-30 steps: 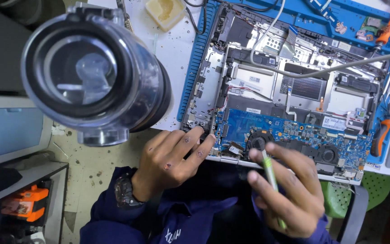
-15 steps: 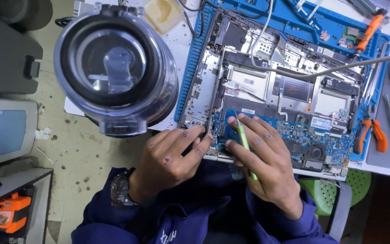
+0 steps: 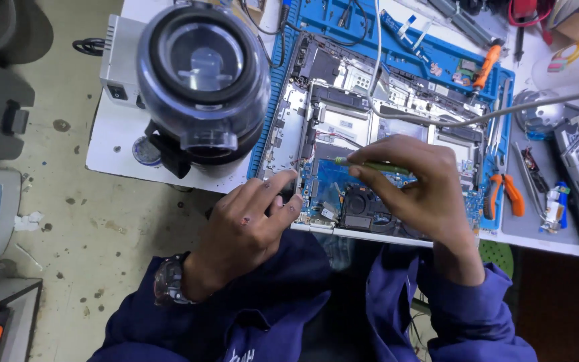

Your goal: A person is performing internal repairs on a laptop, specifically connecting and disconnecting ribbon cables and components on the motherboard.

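Right now your right hand [image 3: 413, 184] pinches a slim green-handled tool [image 3: 373, 165] between thumb and fingertips, holding it nearly level over the lower middle of the opened laptop [image 3: 370, 134], with its tip pointing left toward the blue circuit board [image 3: 330, 181]. Your left hand [image 3: 249, 221] rests at the laptop's near left corner, fingers curled and pressed onto the edge of the chassis, holding nothing that can be made out. Just below the tool sits the dark round fan [image 3: 363, 201], partly covered by your right fingers. The laptop lies on a blue work mat [image 3: 497, 87], where an orange-handled tool [image 3: 487, 66] rests near the far right corner and orange-handled pliers [image 3: 502, 194] lie at the right edge, just beside the chassis. A grey cable [image 3: 504, 114] runs in from the right across the laptop's far half. To the left, a large round magnifier head [image 3: 202, 74] stands between the camera and the bench and blocks the mat's left border. The white table [image 3: 112, 154] carries all of this, above a speckled floor [image 3: 88, 228] marked with stains. You wear a watch [image 3: 165, 281] on the left wrist and dark blue sleeves [image 3: 457, 315]. The tool's tip is too small to read, the clutter on the far right is cut off, and whatever lies under your right palm is hidden.
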